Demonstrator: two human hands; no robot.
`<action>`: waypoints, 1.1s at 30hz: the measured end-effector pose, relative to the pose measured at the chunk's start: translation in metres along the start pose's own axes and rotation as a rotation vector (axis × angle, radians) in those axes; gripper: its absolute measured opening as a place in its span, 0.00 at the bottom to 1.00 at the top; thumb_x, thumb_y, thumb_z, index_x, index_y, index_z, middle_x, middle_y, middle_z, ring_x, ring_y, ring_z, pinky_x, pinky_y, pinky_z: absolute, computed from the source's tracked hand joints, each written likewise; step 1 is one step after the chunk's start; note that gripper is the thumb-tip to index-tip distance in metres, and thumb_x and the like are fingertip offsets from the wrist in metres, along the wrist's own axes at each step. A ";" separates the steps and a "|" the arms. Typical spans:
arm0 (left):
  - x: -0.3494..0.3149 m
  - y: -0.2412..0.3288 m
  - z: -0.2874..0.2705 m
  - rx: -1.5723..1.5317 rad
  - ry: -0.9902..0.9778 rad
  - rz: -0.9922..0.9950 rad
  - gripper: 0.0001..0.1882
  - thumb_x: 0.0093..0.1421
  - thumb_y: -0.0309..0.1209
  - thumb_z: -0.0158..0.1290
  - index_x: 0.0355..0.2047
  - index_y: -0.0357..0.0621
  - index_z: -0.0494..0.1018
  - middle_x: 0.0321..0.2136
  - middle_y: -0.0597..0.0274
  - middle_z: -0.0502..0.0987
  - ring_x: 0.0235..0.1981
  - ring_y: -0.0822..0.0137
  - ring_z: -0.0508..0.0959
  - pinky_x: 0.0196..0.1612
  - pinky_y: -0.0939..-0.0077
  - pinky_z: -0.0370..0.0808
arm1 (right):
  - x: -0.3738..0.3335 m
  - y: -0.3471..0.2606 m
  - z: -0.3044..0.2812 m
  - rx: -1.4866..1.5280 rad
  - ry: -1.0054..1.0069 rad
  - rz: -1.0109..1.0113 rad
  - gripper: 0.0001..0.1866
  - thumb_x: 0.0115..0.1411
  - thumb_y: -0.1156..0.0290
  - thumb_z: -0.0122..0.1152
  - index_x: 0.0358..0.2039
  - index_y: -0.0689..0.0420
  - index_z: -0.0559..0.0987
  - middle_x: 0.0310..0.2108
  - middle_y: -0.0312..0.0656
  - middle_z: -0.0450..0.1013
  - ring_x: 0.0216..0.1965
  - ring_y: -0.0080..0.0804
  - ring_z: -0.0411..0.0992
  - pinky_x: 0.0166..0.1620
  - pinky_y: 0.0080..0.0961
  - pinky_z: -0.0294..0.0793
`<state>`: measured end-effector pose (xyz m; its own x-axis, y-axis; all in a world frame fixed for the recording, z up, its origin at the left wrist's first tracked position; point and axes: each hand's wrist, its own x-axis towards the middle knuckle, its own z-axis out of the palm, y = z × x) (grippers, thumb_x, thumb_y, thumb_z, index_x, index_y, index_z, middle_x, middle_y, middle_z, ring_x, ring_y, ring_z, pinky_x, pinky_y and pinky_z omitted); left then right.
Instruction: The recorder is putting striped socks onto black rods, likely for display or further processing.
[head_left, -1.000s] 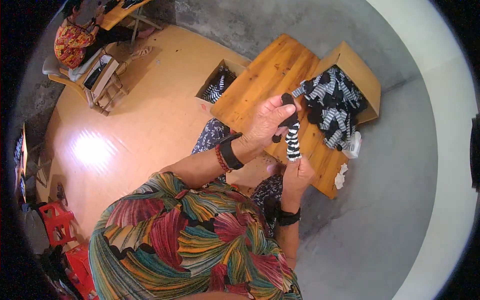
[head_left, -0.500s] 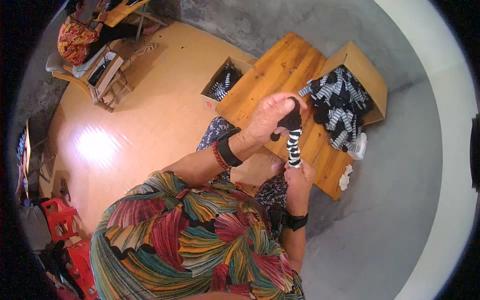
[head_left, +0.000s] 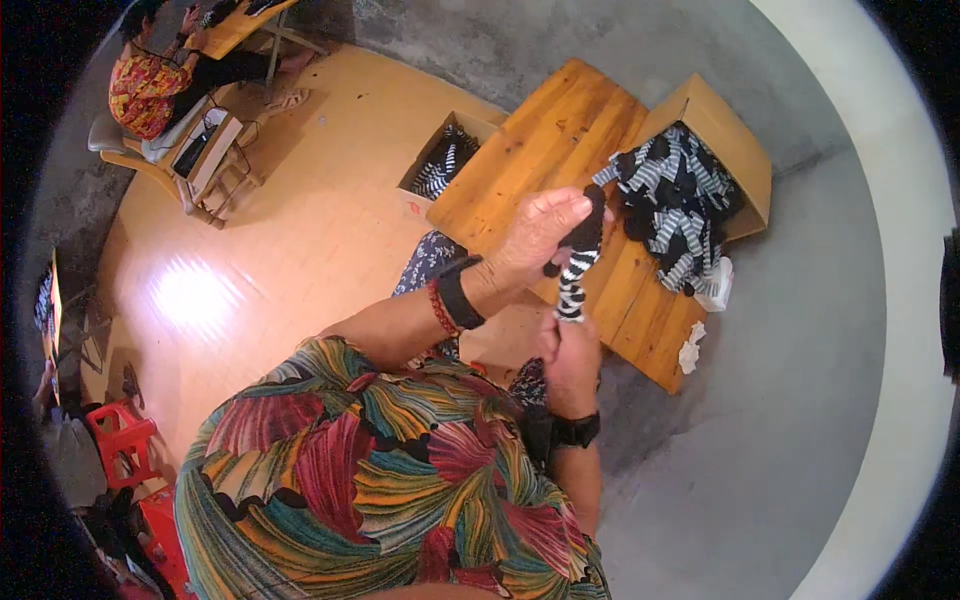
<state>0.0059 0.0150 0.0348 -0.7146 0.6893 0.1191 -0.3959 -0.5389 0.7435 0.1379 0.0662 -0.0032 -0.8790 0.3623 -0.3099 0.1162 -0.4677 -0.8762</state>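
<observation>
Between my two hands stretches a small black knitted glove with a black-and-white striped cuff. My left hand is closed on its black end, with the thumb laid along the top. Lower down, my right hand pinches the end of the striped cuff; part of its fingers is hidden. Just beyond the hands, a heap of black and grey-striped knitted pieces spills from a tipped cardboard box onto the wooden table.
An open carton with striped knitted pieces stands left of the table. White crumpled paper lies by its right edge, near a small white packet. Far left, another person sits at a table; red stools stand lower left.
My right hand has shifted a little left and down, and the striped cuff now slants toward the lower left. My left hand keeps its hold on the black end.
</observation>
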 end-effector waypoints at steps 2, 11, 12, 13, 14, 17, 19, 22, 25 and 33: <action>0.005 0.004 -0.023 0.227 -0.114 -0.142 0.13 0.55 0.36 0.47 0.33 0.39 0.70 0.22 0.70 0.71 0.22 0.80 0.69 0.27 0.87 0.67 | -0.004 -0.005 -0.017 -0.220 0.197 -0.084 0.17 0.58 0.62 0.45 0.15 0.55 0.64 0.07 0.29 0.52 0.10 0.17 0.50 0.16 0.16 0.50; 0.023 0.035 -0.014 0.465 -0.301 0.089 0.15 0.55 0.37 0.46 0.37 0.39 0.71 0.30 0.67 0.70 0.36 0.77 0.68 0.42 0.82 0.63 | -0.015 -0.015 -0.043 -0.452 0.243 -0.147 0.12 0.56 0.65 0.50 0.20 0.57 0.71 0.17 0.26 0.61 0.19 0.11 0.56 0.23 0.10 0.53; 0.027 0.027 -0.017 0.443 -0.333 0.022 0.15 0.56 0.39 0.45 0.35 0.39 0.71 0.27 0.68 0.70 0.33 0.77 0.68 0.39 0.83 0.63 | -0.013 -0.013 -0.044 -0.453 0.246 -0.165 0.12 0.56 0.64 0.50 0.20 0.57 0.71 0.18 0.26 0.62 0.20 0.11 0.57 0.23 0.10 0.54; 0.030 0.017 -0.018 0.421 -0.367 -0.044 0.15 0.57 0.40 0.44 0.33 0.40 0.71 0.25 0.69 0.70 0.31 0.78 0.68 0.36 0.84 0.64 | -0.012 -0.012 -0.045 -0.454 0.251 -0.184 0.12 0.56 0.64 0.50 0.21 0.58 0.71 0.18 0.27 0.63 0.21 0.12 0.57 0.24 0.10 0.55; 0.031 0.007 -0.015 0.405 -0.295 0.050 0.15 0.58 0.42 0.43 0.28 0.42 0.70 0.20 0.72 0.68 0.24 0.80 0.67 0.28 0.88 0.63 | -0.012 -0.010 -0.044 -0.452 0.253 -0.185 0.12 0.56 0.64 0.50 0.21 0.58 0.71 0.18 0.27 0.63 0.21 0.12 0.57 0.24 0.10 0.55; 0.020 -0.002 -0.004 0.287 -0.077 -0.045 0.14 0.58 0.42 0.44 0.25 0.45 0.68 0.18 0.74 0.66 0.20 0.82 0.65 0.21 0.89 0.62 | -0.009 0.001 -0.043 -0.373 0.278 -0.218 0.13 0.56 0.63 0.51 0.20 0.58 0.71 0.17 0.26 0.62 0.20 0.11 0.56 0.23 0.10 0.54; 0.024 -0.014 -0.003 0.205 -0.043 -0.022 0.12 0.57 0.41 0.46 0.24 0.47 0.67 0.15 0.75 0.64 0.15 0.83 0.63 0.15 0.89 0.58 | -0.004 0.009 -0.044 -0.247 0.294 -0.089 0.13 0.56 0.64 0.51 0.20 0.58 0.71 0.17 0.26 0.62 0.19 0.11 0.55 0.22 0.11 0.53; 0.023 -0.008 0.010 0.208 -0.026 0.008 0.10 0.55 0.38 0.48 0.23 0.47 0.67 0.14 0.75 0.64 0.13 0.83 0.62 0.13 0.89 0.57 | -0.003 0.012 -0.047 -0.273 0.293 -0.197 0.13 0.57 0.65 0.49 0.19 0.57 0.69 0.13 0.26 0.59 0.15 0.11 0.54 0.19 0.10 0.50; 0.017 -0.006 0.011 0.304 -0.055 0.024 0.08 0.53 0.35 0.51 0.23 0.46 0.67 0.14 0.75 0.65 0.12 0.84 0.62 0.12 0.90 0.57 | -0.003 0.013 -0.044 -0.421 0.347 -0.323 0.14 0.57 0.65 0.47 0.16 0.56 0.66 0.09 0.27 0.57 0.12 0.13 0.52 0.16 0.12 0.48; -0.006 -0.021 0.020 -0.102 -0.080 -0.166 0.05 0.49 0.29 0.53 0.24 0.44 0.69 0.17 0.75 0.68 0.15 0.83 0.64 0.16 0.90 0.60 | -0.024 0.008 -0.021 0.364 -0.061 0.223 0.20 0.58 0.59 0.41 0.12 0.52 0.60 0.07 0.29 0.49 0.08 0.20 0.47 0.15 0.19 0.50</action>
<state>0.0298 0.0321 0.0315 -0.5880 0.8069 0.0560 -0.5633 -0.4582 0.6875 0.1696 0.0709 -0.0112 -0.8777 0.1773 -0.4451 0.1453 -0.7868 -0.5999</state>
